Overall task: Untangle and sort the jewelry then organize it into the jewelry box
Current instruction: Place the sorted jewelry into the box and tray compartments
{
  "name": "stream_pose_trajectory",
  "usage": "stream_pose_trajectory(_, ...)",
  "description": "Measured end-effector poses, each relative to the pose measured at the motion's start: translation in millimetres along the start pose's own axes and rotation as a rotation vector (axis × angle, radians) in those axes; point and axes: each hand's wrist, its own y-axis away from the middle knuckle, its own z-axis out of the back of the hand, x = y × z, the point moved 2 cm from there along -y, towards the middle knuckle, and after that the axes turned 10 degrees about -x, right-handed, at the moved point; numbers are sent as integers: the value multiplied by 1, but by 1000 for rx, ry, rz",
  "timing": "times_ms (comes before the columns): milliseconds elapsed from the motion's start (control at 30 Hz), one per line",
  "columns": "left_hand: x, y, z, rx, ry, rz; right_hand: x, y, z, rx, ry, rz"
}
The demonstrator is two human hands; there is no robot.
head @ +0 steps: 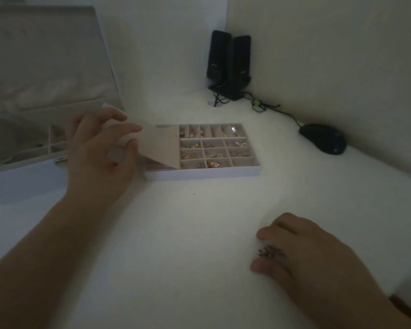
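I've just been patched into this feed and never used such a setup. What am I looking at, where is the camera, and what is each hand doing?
There is no robot: a person wears one camera on the head, looking down at a white desk. The left hand holds a beige flap, tilted over the left part of a compartmented jewelry tray that holds small pieces. The right hand rests near the front and grips a tangled clump of jewelry. Behind stand two black speakers; a black mouse lies to the right.
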Motion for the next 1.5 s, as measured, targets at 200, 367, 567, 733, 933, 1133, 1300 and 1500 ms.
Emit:
stream_pose_trajectory(200, -1, 4, 2, -21, 37, 23, 6, 7, -17, -146, -211, 59)
stream_pose_trajectory(367, 1, 5, 2, -18, 35, 30, 2, -2, -21, -72, -258, 169)
stream_pose_trajectory(567, 0, 3, 1, -15, 0, 51, -11, -22, -19, 58, -333, 365)
stream_pose_trajectory(733, 1, 2, 0, -7, 5, 48, -16, -49, -18, 48, -240, 430)
stream_pose_trajectory(933, 5, 3, -1, 8, -9, 52, -33, -138, 12, -7, -444, 140)
stream_pose_trajectory(1133, 2, 2, -1, -8, -5, 84, -49, -167, -14, -230, -557, -55)
stream_pose_trajectory(1300, -4, 2, -5, -11, 64, 88, -44, -159, -21, -151, -417, 5)
stream_pose_trajectory(1500, -2, 2, -6, -5, 102, 91, -27, -153, -3, -306, -361, 229)
